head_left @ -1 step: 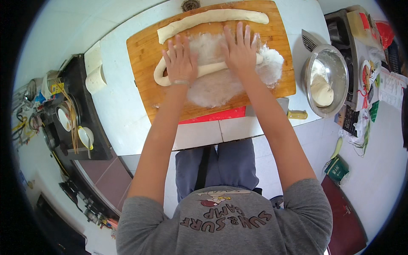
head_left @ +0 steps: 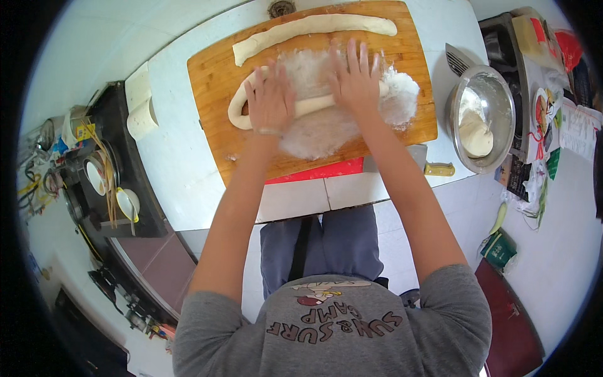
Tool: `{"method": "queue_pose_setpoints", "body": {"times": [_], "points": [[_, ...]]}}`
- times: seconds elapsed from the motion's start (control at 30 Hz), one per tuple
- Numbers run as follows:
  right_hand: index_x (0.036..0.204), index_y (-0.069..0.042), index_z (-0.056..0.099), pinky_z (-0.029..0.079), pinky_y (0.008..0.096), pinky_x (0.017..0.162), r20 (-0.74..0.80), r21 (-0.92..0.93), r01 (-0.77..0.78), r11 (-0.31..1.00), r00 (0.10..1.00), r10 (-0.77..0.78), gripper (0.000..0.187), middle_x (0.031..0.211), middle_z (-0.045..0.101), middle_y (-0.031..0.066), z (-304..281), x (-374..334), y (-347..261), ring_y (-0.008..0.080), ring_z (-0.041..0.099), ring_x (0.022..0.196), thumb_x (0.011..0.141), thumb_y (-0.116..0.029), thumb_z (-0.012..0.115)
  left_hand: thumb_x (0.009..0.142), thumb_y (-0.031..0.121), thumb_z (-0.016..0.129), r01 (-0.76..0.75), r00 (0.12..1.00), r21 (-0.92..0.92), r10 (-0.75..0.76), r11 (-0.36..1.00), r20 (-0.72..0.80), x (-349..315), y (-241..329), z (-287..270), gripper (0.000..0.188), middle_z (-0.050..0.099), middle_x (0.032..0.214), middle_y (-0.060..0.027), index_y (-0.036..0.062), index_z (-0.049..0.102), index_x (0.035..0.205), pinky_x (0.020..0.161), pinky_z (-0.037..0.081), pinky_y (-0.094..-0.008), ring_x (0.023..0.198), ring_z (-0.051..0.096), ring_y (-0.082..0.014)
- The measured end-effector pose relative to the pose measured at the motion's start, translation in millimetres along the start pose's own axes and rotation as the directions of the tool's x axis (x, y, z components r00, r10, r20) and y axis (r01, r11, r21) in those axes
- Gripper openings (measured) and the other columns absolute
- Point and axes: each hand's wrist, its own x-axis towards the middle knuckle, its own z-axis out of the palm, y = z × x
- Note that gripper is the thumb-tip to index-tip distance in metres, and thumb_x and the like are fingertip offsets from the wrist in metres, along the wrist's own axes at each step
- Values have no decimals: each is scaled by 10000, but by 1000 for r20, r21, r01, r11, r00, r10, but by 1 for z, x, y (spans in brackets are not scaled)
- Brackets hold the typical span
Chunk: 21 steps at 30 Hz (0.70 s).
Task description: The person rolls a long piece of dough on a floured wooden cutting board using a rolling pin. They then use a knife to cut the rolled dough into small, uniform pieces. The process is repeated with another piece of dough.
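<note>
Palms down over the board (head_left: pixel 210 75), the left hand (head_left: pixel 272 103) lies left of its middle, the right hand (head_left: pixel 355 81) right, fingers toward its far edge. The left arm (head_left: pixel 230 226) and right arm (head_left: pixel 411 201) stretch nearly straight from its near side.

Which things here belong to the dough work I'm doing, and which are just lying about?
Belongs: dough rope under left hand and right hand; second dough strip; flour; wooden board; probably metal bowl with dough lump.

Lying about: wooden sticks; small white bowl; green bag; maybe the knife, which is untouched.
</note>
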Motion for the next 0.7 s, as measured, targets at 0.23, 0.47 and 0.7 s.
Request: {"method": "queue_pose_setpoints", "body": {"times": [0.23, 0.47, 0.7], "points": [[1486, -284, 403, 104, 709, 1104, 245, 68, -87, 994, 967, 68, 601, 1583, 242, 154, -58, -126, -19, 499, 148, 1438, 915, -427, 527, 945, 324, 467, -118, 970, -217, 159, 969, 183, -111, -1, -28, 587, 358, 1545, -91, 133, 367, 1491, 1168, 175, -540, 1422, 306, -326], [1451, -245, 448, 157, 699, 1096, 85, -52, -119, 991, 989, 124, 578, 1549, 300, 177, -32, -24, -2, 485, 224, 1412, 910, -422, 547, 974, 302, 406, 45, 999, -97, -42, 994, 24, -15, -25, -8, 558, 353, 1550, -89, 99, 361, 1492, 1173, 148, -547, 1428, 284, -354], [1470, -245, 430, 142, 686, 1107, 187, -62, -79, 995, 978, 89, 566, 1559, 303, 151, -35, -50, -2, 433, 215, 1441, 933, -400, 516, 992, 331, 397, -122, 949, -39, 128, 992, 288, -57, -30, -26, 537, 350, 1552, -57, 145, 364, 1495, 1165, 160, -568, 1434, 288, -308]]}}
